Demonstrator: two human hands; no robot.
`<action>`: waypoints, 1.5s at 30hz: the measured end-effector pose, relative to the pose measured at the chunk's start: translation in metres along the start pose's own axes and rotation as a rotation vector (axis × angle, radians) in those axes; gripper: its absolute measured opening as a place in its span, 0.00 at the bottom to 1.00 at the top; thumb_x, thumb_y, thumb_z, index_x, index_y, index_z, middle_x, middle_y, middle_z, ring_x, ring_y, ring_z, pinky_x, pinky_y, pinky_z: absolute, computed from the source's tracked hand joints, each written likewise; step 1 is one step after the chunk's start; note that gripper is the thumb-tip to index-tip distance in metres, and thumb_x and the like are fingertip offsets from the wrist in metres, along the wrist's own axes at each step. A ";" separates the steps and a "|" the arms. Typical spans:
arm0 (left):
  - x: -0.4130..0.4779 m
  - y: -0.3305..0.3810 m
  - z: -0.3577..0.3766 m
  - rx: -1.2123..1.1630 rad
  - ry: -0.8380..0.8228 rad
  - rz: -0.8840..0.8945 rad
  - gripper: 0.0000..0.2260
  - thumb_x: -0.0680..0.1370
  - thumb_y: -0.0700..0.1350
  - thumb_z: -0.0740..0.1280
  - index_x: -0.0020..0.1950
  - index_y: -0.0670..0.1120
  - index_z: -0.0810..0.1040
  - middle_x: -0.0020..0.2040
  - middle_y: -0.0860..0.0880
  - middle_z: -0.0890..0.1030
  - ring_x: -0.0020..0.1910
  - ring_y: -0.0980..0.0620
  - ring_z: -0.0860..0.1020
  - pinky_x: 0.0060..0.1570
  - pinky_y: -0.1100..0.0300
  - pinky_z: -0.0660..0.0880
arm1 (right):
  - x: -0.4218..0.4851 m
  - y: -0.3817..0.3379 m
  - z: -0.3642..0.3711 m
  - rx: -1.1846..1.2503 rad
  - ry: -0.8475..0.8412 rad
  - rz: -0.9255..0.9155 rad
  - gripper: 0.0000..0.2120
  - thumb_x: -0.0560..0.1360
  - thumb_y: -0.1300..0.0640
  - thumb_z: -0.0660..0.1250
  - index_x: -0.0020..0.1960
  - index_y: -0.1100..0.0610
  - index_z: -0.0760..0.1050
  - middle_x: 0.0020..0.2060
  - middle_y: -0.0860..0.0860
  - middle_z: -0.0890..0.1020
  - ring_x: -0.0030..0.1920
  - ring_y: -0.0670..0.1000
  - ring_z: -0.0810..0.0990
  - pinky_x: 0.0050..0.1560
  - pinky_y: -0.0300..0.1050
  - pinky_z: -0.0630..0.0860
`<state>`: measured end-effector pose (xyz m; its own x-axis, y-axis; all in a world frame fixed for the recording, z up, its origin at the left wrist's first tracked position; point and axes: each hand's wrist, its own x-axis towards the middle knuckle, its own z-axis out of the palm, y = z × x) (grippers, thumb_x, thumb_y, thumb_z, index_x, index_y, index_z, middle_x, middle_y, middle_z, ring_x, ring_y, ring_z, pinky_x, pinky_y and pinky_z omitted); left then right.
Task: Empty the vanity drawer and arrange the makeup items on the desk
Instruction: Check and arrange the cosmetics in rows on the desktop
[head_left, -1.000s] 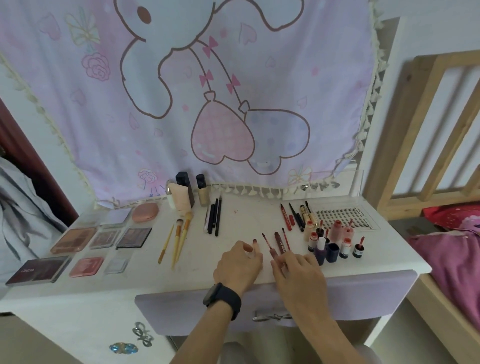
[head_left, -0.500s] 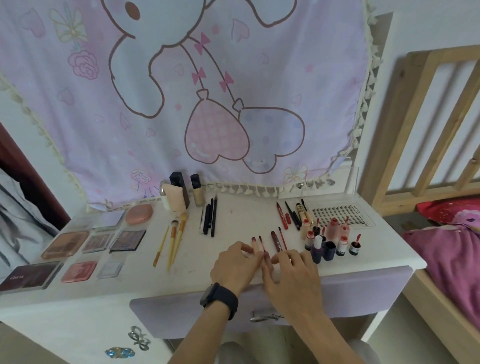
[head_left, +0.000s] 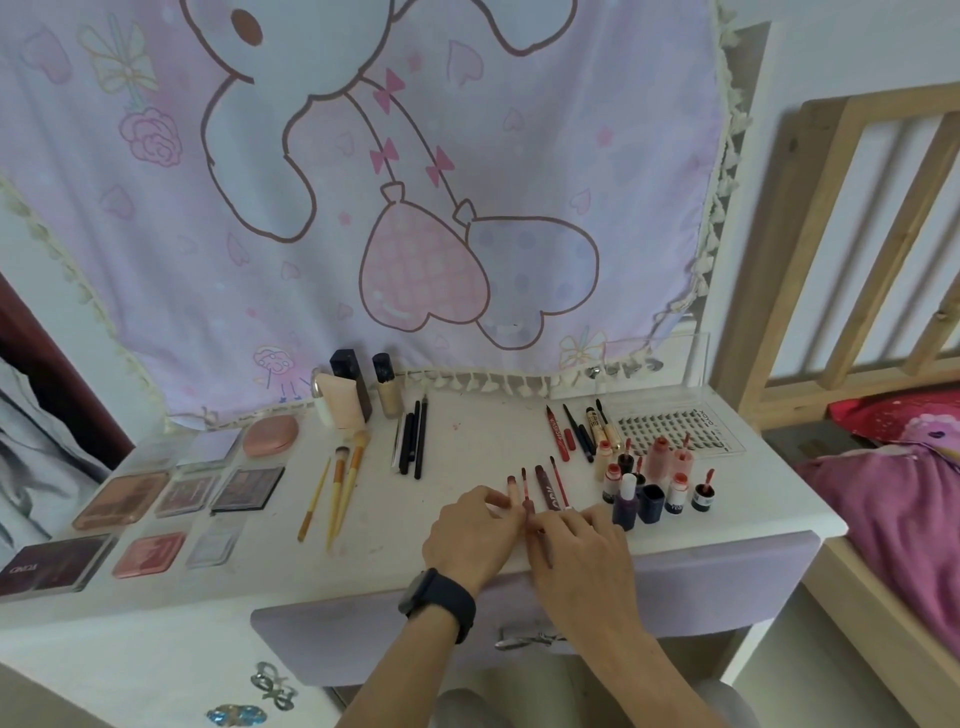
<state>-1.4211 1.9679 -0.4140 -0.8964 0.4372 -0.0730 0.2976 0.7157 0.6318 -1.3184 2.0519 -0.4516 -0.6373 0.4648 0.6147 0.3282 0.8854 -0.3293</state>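
- Where lettering shows, little of it reads: the dark palette (head_left: 52, 564) at lower left carries pale capitals, upside down to the camera, roughly "OND". The lash tray (head_left: 675, 434) at right has print along its right edge, too small to read. The red pencil (head_left: 558, 434) and the dark lip tube (head_left: 548, 486) bear pale script, illegible.
- Hanging cloth (head_left: 363, 182): lilac-pink, cartoon rabbit with heart balloons, tasselled hem. Fills the upper frame behind the desk.
- Wooden bed frame (head_left: 857, 208): right edge of frame, pink bedding (head_left: 893, 493) below it.
- Desk (head_left: 467, 441): white. The lilac drawer front (head_left: 727, 582) sits under its near edge, partly covered by both forearms.
- Smaller palettes (head_left: 122, 499): in rows at left, with a round pink compact (head_left: 270, 435) behind them.
- Foundation bottles (head_left: 353, 384): upright at back centre, with a pink tube (head_left: 337, 408) in front.
- Small bottles (head_left: 649, 483): a cluster right of centre, just beside the right hand.
- Yellow-handled brushes (head_left: 343, 488), three, and black pencils (head_left: 413, 441): lying lengthwise left of centre.
- Lip items: a short row at centre front, the dark lip tube among them. Their near ends lie at the fingertips of both hands.
- Left hand (head_left: 467, 535), black watch (head_left: 439, 605) on the wrist: fingers curled, thumb and forefinger pinching the near end of the slim pink wand (head_left: 527, 491).
- Right hand (head_left: 576, 545): touching the left, fingers bent over the row's near ends. Whether it grips anything cannot be told.
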 end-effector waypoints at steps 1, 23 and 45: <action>0.000 0.000 0.000 0.005 0.002 -0.001 0.17 0.75 0.70 0.62 0.54 0.60 0.78 0.49 0.58 0.83 0.47 0.56 0.81 0.52 0.54 0.79 | 0.000 0.000 0.000 0.003 -0.003 0.002 0.06 0.71 0.53 0.78 0.44 0.49 0.81 0.35 0.42 0.82 0.39 0.49 0.74 0.39 0.40 0.65; -0.002 -0.023 -0.028 0.204 0.097 0.092 0.14 0.81 0.56 0.59 0.63 0.55 0.76 0.55 0.55 0.80 0.55 0.53 0.76 0.52 0.54 0.76 | 0.000 0.004 -0.017 0.003 -0.156 -0.014 0.11 0.70 0.55 0.77 0.51 0.51 0.82 0.48 0.46 0.84 0.49 0.52 0.79 0.47 0.46 0.77; 0.002 -0.083 -0.028 0.296 0.308 0.263 0.18 0.76 0.54 0.60 0.62 0.53 0.81 0.64 0.49 0.81 0.65 0.46 0.77 0.63 0.50 0.74 | 0.156 -0.091 0.074 0.043 -0.796 0.096 0.23 0.75 0.32 0.63 0.50 0.51 0.78 0.46 0.49 0.82 0.46 0.52 0.79 0.44 0.47 0.75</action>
<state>-1.4566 1.8943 -0.4454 -0.8205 0.4745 0.3189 0.5671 0.7460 0.3491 -1.4994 2.0434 -0.3789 -0.9191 0.3789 -0.1083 0.3898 0.8333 -0.3919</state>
